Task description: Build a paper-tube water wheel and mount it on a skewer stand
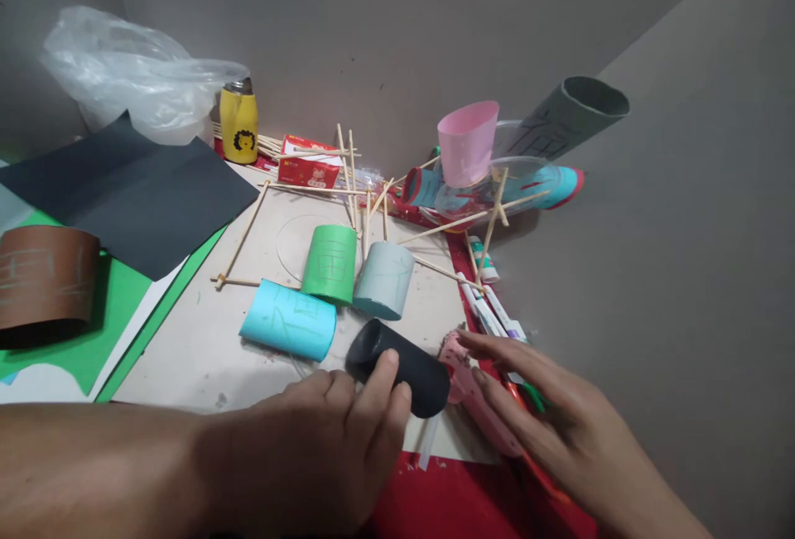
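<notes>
My left hand (354,431) reaches in from the left, its fingers closed against a black paper tube (413,365) lying on its side; the grip's underside is hidden. My right hand (552,415) is open, with outstretched fingers over a pink glue gun (478,406); whether they touch it is unclear. A translucent stick (427,440) pokes out below the black tube. Beyond my left hand lie a blue paper tube (289,320), a green paper tube (329,264) and a pale grey one (383,278), some with pencil lines on them.
Thin wooden sticks (243,233) form frames on the white board (186,332). At left are a brown paper tube (50,282) and black paper sheet (137,199). Behind stand a yellow bottle (239,125), plastic bag (137,75) and red box (309,165). A pink paper cup shape (467,146) rises at right.
</notes>
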`<act>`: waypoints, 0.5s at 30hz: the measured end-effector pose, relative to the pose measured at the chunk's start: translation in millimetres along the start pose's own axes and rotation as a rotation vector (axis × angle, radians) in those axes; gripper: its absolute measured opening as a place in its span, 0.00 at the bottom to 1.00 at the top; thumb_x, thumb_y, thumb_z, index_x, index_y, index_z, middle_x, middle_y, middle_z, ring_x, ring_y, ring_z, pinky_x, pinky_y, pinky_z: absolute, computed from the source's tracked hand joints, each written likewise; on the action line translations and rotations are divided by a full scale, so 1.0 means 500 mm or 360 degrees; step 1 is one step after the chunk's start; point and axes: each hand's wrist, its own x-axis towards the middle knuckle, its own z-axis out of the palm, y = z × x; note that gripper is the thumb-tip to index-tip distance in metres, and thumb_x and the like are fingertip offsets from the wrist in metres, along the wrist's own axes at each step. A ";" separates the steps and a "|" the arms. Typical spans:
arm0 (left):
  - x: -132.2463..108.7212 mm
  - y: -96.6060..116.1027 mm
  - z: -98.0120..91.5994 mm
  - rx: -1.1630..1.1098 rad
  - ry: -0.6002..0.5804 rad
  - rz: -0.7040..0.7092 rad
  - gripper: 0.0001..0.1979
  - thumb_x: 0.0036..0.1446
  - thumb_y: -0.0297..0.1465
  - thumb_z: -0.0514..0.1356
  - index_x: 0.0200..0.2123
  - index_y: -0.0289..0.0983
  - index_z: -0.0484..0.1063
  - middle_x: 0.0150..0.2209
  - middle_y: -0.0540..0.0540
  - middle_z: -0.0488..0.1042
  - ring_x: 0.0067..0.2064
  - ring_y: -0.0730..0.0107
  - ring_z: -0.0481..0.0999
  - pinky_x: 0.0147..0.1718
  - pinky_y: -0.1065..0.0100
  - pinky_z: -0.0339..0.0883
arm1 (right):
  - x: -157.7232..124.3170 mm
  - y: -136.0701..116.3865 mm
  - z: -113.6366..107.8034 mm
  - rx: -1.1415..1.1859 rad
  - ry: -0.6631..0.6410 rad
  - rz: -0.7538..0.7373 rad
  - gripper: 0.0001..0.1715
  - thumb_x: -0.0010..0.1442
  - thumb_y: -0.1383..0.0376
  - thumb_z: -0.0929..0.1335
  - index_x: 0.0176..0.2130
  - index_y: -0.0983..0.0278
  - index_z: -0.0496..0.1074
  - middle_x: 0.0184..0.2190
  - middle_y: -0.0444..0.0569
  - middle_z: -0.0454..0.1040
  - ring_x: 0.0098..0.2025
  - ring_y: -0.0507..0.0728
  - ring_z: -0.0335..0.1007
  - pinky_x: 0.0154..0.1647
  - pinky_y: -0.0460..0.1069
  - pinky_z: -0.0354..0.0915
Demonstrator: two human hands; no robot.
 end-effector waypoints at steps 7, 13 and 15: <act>-0.016 0.006 0.015 0.0047 0.0050 -0.0117 0.21 0.66 0.25 0.47 0.57 0.21 0.67 0.54 0.22 0.72 0.44 0.51 0.82 0.34 0.61 0.75 | -0.008 -0.090 0.041 -0.0144 0.0022 -0.0305 0.30 0.65 0.57 0.67 0.61 0.66 0.61 0.57 0.60 0.71 0.59 0.64 0.67 0.55 0.59 0.69; -0.022 0.007 0.020 -0.0076 0.0102 -0.0047 0.21 0.65 0.27 0.51 0.57 0.21 0.67 0.55 0.23 0.72 0.50 0.49 0.78 0.42 0.58 0.74 | 0.020 -0.089 0.068 -0.0144 -0.0060 -0.0316 0.23 0.66 0.62 0.65 0.58 0.66 0.60 0.53 0.61 0.74 0.53 0.64 0.72 0.52 0.64 0.70; -0.026 0.008 0.017 -0.0166 0.0057 -0.0014 0.20 0.65 0.29 0.52 0.55 0.23 0.69 0.55 0.25 0.73 0.45 0.53 0.80 0.37 0.59 0.74 | 0.026 -0.077 0.063 -0.0058 -0.0145 -0.0262 0.24 0.66 0.63 0.65 0.59 0.63 0.59 0.51 0.57 0.75 0.51 0.62 0.73 0.51 0.61 0.71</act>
